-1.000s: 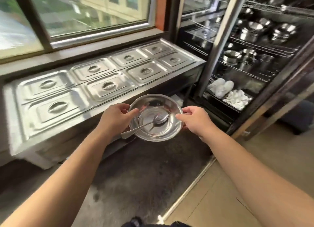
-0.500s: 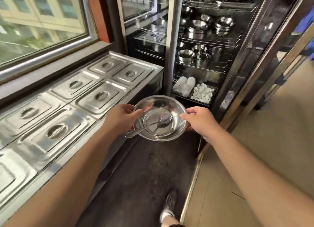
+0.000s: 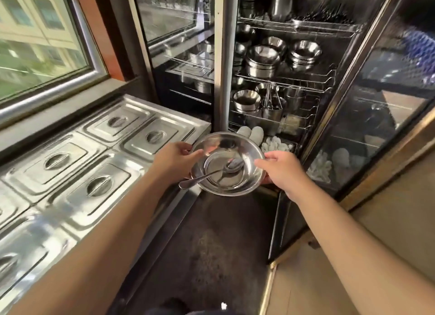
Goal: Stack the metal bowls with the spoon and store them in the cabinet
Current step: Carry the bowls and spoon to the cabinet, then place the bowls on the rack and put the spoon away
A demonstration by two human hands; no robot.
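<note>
From the head camera, a person held a shallow metal bowl (image 3: 244, 147) out in front of the body with both bare hands. The left hand (image 3: 174, 160) pinched the bowl's left rim, thumb lying over the edge on the inside and the other fingers tucked beneath. The right hand (image 3: 281, 169) gripped the right rim the same way, thumb on top and fingers curled under the outside wall. Whether a second bowl sat nested underneath could not be told from this angle.

A spoon (image 3: 211, 173) lay inside the bowl, its scoop resting near the middle of the flat bottom and its handle slanting down to the left, sticking out past the rim just below the left hand.

The bowl hung in the air above a dark floor (image 3: 211, 248), just in front of an open cabinet (image 3: 221, 55) with wire shelves (image 3: 286, 80). Stacks of steel bowls (image 3: 262, 60) stood on a middle shelf, more bowls and a cup of utensils (image 3: 271, 107) on the shelf below, and white pieces (image 3: 276, 145) lay on the lowest level, right behind the held bowl. The cabinet's glass door (image 3: 388, 90) stood swung open on the right.

To the left ran a steel counter (image 3: 202, 123) set with rows of lidded pans (image 3: 98, 185), well apart from the bowl, under a large window (image 3: 40, 50).
</note>
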